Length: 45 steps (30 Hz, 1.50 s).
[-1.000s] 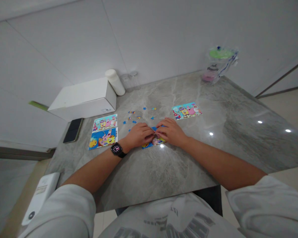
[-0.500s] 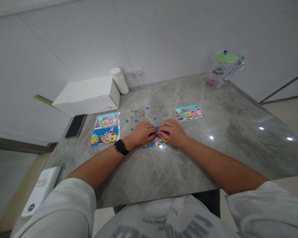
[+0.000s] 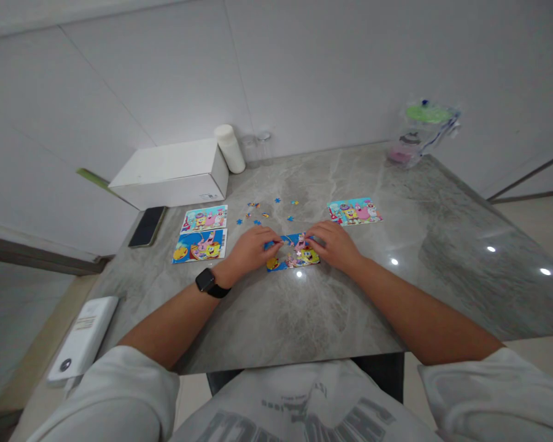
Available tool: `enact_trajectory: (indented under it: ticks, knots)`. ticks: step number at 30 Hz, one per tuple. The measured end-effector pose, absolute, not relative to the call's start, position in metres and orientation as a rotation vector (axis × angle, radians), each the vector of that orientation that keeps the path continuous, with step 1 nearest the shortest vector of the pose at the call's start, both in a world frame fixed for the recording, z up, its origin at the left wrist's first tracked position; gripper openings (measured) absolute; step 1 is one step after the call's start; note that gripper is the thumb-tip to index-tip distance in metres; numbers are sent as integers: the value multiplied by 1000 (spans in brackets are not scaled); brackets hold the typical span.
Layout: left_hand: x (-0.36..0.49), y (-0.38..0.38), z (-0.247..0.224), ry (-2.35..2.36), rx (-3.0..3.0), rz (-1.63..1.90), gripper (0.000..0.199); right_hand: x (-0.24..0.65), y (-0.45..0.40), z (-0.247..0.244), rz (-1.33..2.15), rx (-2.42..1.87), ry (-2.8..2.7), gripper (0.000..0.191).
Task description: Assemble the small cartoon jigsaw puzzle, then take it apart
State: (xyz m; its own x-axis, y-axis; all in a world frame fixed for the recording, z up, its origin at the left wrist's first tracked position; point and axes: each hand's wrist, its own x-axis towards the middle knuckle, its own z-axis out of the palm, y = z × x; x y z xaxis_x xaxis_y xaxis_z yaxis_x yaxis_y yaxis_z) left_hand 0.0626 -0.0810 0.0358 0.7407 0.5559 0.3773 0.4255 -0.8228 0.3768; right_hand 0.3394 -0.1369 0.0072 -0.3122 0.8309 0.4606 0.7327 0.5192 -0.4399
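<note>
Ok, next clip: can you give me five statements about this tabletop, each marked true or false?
1. The left wrist wears a black watch. True.
2. The phone lies on top of the white box. False: the phone lies on the table, in front of the white box.
3. The left hand and right hand are both at the picture puzzle. True.
4. The green-lidded container stands beside the phone. False: the green-lidded container is at the far right, near the wall.
5. Loose pieces lie beyond the puzzle. True.
</note>
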Motion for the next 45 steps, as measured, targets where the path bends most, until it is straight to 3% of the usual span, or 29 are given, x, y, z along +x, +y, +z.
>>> enact_trajectory:
  ticks: [6,14,45]
  knots:
    - [50,-121,34,987,2502,768,24,343,-136,11,168,-1261,-2187,16]
    - [63,-150,29,597,2674,567,14,313,-145,6,78,-1263,-2375,11]
    - [57,-153,21,548,2817,401,25,314,-153,10,69,-1226,-2499,14]
